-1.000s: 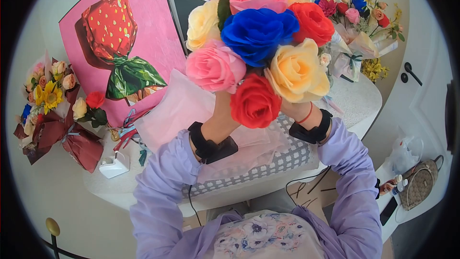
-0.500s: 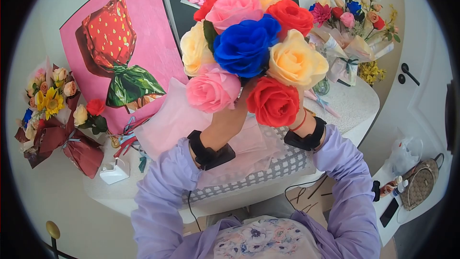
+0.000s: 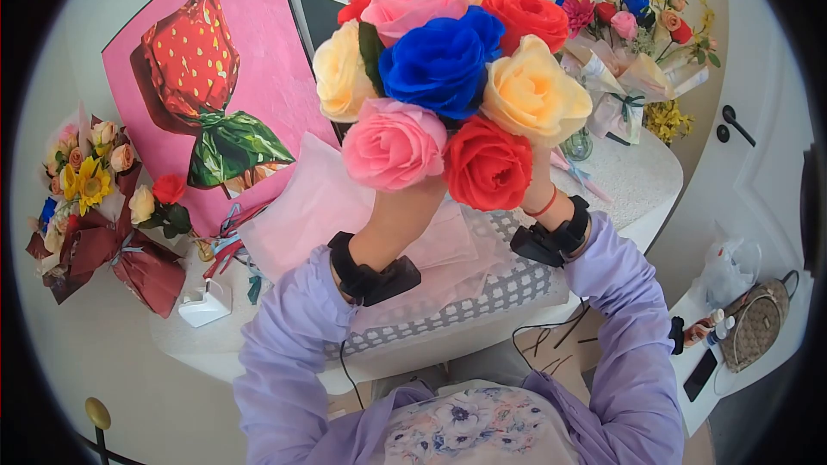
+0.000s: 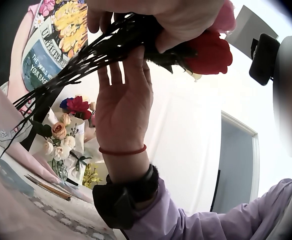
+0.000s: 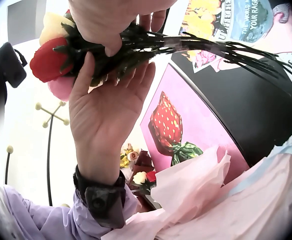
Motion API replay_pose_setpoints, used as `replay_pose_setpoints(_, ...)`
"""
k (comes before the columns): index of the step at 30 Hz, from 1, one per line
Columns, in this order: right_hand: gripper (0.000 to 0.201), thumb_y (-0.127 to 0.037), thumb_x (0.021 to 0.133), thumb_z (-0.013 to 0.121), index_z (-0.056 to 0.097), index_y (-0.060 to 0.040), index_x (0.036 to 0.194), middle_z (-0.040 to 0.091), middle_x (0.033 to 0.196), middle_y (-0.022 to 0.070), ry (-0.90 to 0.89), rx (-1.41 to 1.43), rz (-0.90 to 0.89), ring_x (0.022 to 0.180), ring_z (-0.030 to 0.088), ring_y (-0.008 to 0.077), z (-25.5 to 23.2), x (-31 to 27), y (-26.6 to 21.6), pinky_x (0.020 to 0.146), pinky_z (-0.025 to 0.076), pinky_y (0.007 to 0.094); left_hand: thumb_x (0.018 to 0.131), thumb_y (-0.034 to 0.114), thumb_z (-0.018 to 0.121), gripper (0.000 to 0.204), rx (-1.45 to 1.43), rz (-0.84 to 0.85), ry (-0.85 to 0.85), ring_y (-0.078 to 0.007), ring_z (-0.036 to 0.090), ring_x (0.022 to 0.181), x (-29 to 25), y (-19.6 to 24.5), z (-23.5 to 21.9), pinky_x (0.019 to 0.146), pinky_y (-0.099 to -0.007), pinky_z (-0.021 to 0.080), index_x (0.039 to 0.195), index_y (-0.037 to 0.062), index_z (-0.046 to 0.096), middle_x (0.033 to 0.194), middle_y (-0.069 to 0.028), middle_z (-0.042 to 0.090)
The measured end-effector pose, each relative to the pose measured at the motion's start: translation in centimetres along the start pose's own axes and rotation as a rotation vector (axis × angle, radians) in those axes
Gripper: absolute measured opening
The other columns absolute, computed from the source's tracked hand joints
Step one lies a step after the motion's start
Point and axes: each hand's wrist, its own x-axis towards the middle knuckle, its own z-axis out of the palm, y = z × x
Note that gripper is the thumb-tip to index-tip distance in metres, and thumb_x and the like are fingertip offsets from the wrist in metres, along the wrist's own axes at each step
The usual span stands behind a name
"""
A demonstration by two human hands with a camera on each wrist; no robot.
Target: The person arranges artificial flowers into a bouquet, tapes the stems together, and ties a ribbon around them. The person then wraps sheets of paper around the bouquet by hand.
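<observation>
Both hands hold up a bouquet of artificial roses (image 3: pixel 439 69), its blue bloom ringed by pink, red and cream ones. In the head view the blooms hide most of the left hand (image 3: pixel 403 211) and right hand (image 3: pixel 543 176). Dark stems (image 4: pixel 81 65) fan out below the grip in the left wrist view. There the right hand (image 4: pixel 123 107), with a red bracelet, has its thumb and fingers on opposite sides of the stems. From the other side, the right wrist view shows the left hand (image 5: pixel 108 110) around the leafy stems just under a red rose (image 5: pixel 51 60).
Pink wrapping paper (image 3: pixel 301 215) lies on the white table (image 3: pixel 637 172) beneath the bouquet. A maroon-wrapped bouquet (image 3: pixel 121 232) and a white tape dispenser (image 3: pixel 207 303) are at the left. Another wrapped bouquet (image 3: pixel 633 77) stands at the back right. A pink painting (image 3: pixel 267 77) leans behind.
The bouquet has turned somewhat counterclockwise in the head view: the front red rose has swung right, the cream one beside it upward. Its top has shifted a little left. Both hands still hold it.
</observation>
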Motion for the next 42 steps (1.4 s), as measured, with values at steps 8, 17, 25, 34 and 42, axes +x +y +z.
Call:
replay_pose_setpoints(8, 0.048, -0.008, 0.072, 0.070, 0.050, -0.0012, 0.115, 0.054, 0.117, 0.0089, -0.146, -0.586, -0.694, 0.109, 0.050, 0.0189, -0.2, 0.5, -0.3, 0.093, 0.037, 0.0306, 0.073, 0.027, 0.070, 0.059, -0.614, -0.289, 0.161, -0.0236, 0.042, 0.110, 0.7, 2.8, -2.0, 0.094, -0.0370, 0.033, 0.118, 0.0069, 0.036, 0.120, -0.0115, 0.040)
replay_pose_setpoints(17, 0.043, -0.013, 0.078, 0.060, 0.048, -0.0012, 0.117, 0.052, 0.118, 0.0105, -0.175, -0.402, -0.689, 0.109, 0.049, 0.0205, 0.2, 1.0, -0.5, 0.092, 0.038, 0.0324, 0.073, 0.050, 0.063, 0.058, -0.372, 0.314, 0.370, -0.0374, 0.023, 0.127, 3.9, 5.4, -5.6, 0.102, -0.0442, 0.023, 0.109, 0.0071, 0.045, 0.138, -0.0195, 0.017)
replay_pose_setpoints(25, 0.043, -0.032, 0.089, 0.042, 0.042, -0.0023, 0.121, 0.049, 0.119, 0.0161, -0.079, -0.592, -0.476, 0.105, 0.051, 0.0247, 0.4, 0.7, -0.9, 0.089, 0.043, 0.0370, 0.083, 0.014, 0.058, 0.015, -0.086, 0.201, 0.114, -0.0316, 0.034, 0.121, 3.8, 4.7, -6.0, 0.099, -0.0399, 0.026, 0.094, 0.0035, 0.057, 0.134, -0.0200, 0.027)
replay_pose_setpoints(34, 0.033, -0.023, 0.089, 0.049, 0.047, -0.0019, 0.114, 0.054, 0.110, 0.0089, -0.026, -0.267, -0.463, 0.101, 0.053, 0.0177, -0.3, 1.6, 0.6, 0.086, 0.045, 0.0291, 0.082, 0.015, 0.058, 0.016, -0.026, 0.258, 0.052, -0.0336, 0.033, 0.118, 4.4, 4.4, -5.5, 0.097, -0.0408, 0.026, 0.094, 0.0034, 0.059, 0.131, -0.0208, 0.032)
replay_pose_setpoints(42, 0.047, -0.009, 0.081, 0.062, 0.039, -0.0062, 0.122, 0.048, 0.118, 0.0064, -0.044, -0.414, -0.742, 0.104, 0.051, 0.0157, 0.1, 2.0, -0.5, 0.086, 0.045, 0.0290, 0.084, 0.029, 0.054, 0.034, -0.016, 0.330, -0.033, -0.0306, 0.027, 0.126, 4.7, 4.1, -6.6, 0.103, -0.0417, 0.020, 0.106, 0.0037, 0.054, 0.136, -0.0175, 0.026)
